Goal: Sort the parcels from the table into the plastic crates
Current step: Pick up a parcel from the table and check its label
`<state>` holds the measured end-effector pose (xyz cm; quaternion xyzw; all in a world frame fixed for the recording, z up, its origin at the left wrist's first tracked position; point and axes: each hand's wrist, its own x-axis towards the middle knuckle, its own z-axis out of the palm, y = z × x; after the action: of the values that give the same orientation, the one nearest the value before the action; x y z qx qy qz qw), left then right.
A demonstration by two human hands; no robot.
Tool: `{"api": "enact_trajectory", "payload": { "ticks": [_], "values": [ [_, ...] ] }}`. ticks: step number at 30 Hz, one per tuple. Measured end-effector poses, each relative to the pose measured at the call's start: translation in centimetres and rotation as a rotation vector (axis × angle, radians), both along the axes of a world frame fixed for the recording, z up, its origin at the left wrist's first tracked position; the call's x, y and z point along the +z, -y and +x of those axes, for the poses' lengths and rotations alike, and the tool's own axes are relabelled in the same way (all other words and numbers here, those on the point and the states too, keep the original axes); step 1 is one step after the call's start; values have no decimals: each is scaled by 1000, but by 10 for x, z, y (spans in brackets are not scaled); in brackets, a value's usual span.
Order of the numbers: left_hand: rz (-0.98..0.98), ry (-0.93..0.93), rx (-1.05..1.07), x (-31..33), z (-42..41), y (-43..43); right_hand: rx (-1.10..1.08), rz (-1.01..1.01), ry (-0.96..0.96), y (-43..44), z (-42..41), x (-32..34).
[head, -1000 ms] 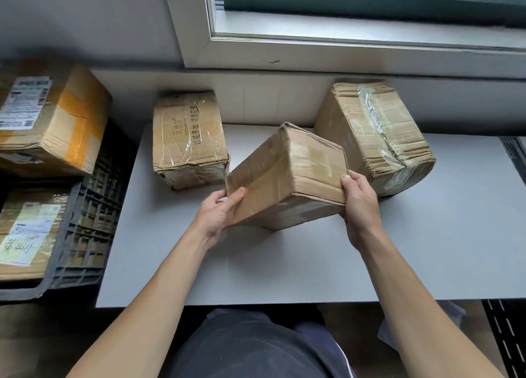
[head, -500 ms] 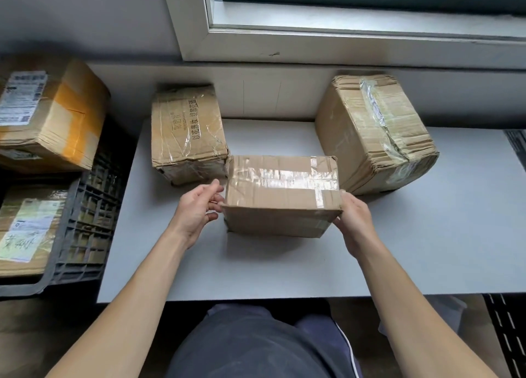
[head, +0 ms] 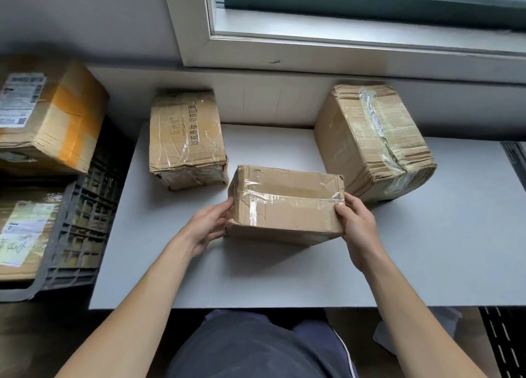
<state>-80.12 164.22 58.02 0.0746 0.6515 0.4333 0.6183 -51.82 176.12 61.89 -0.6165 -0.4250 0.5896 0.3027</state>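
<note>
A taped cardboard parcel [head: 287, 204] is at the middle of the grey table [head: 256, 275], tilted, its near side raised a little. My left hand [head: 209, 225] grips its left end and my right hand [head: 357, 224] grips its right end, thumb on top. Behind it to the left lies a parcel with printed black characters [head: 186, 138]. A bigger, crumpled parcel [head: 373, 141] stands at the back right. A dark plastic crate [head: 76, 221] left of the table holds a labelled parcel [head: 22, 235].
Another labelled parcel with orange tape [head: 48, 115] sits higher up at the far left, over the crate. A wall and window sill [head: 341, 50] run behind the table. A dark slotted crate edge [head: 503, 346] shows at the lower right. My lap is below the table's front edge.
I have turned the middle parcel over in my hands, from standing on one corner to taped face up, and now its near side tips up. The camera view shifted slightly.
</note>
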Motion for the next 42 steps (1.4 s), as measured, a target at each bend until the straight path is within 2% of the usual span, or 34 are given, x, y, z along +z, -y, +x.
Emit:
{"api": "enact_trajectory", "payload": {
  "ticks": [3,8,10,14,17,19,22,24,26,28,30,33,35,37,39,42],
  "values": [
    [40,-3,4,18,-4,-3,-22,-36,-64,-3,1,-2],
    [261,-65,271,60,-20,-4,18,-121,-46,1,-6,-6],
    [339,-97,310,73,-31,-3,84,-144,-17,4,-16,-10],
    [359,-142,251,80,-29,4,258,-201,76,13,-28,-37],
    [333,-88,202,69,-18,12,360,-210,120,21,-26,-40],
    [297,-93,146,55,-8,12,305,-186,87,23,-30,-13],
    [200,-154,99,27,4,6,83,-129,-40,11,-30,17],
    [104,-187,56,8,8,2,53,-87,-146,3,-28,36],
    [12,-126,-13,-8,11,1,131,-65,-161,2,-27,47],
    [-38,-19,-76,-8,16,0,233,-4,-98,6,-28,51],
    [-5,68,-105,4,22,-4,245,46,-72,10,-29,50],
    [144,150,-108,24,20,-10,141,-35,-244,10,-20,41],
    [185,72,22,34,14,-8,98,-97,-319,7,-14,37],
    [217,-102,171,39,5,0,54,-125,-308,5,-12,28],
    [253,-201,236,38,-5,9,45,-132,-208,6,-13,17],
    [277,-229,262,38,-11,22,135,-163,-66,14,-15,-2]
  ]
}}
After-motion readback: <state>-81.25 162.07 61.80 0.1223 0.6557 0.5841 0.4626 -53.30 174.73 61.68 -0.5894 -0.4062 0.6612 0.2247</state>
